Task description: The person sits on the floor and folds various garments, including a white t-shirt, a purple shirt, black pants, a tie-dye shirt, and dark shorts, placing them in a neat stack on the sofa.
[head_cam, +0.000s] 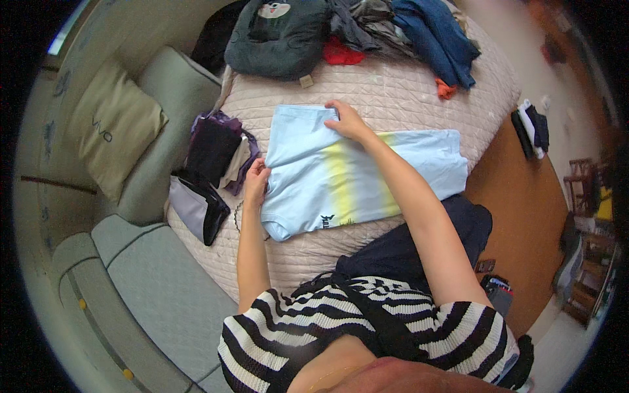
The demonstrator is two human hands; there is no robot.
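Note:
A light blue T-shirt (pixel 304 182) with yellow bands and dark printing lies on the bed, folded in half lengthwise. Its neckline points toward the lower left and its hem lies to the right. My left hand (pixel 256 182) grips the shirt's left edge at the shoulder, fingertips partly hidden by the cloth. At the sleeve's far right corner, my right hand (pixel 348 122) holds the edge between thumb and fingers. My right forearm crosses over the shirt's body and covers part of the yellow bands.
The quilted bedspread (pixel 393 100) lies beneath. Folded dark and purple clothes (pixel 214 154) and a grey-black folded garment (pixel 196 209) sit left. Beyond are a dark plush cushion (pixel 277 44), blue jeans (pixel 435 39) and heaped clothes. A beige pillow (pixel 118 132) rests against the grey headboard (pixel 169 93).

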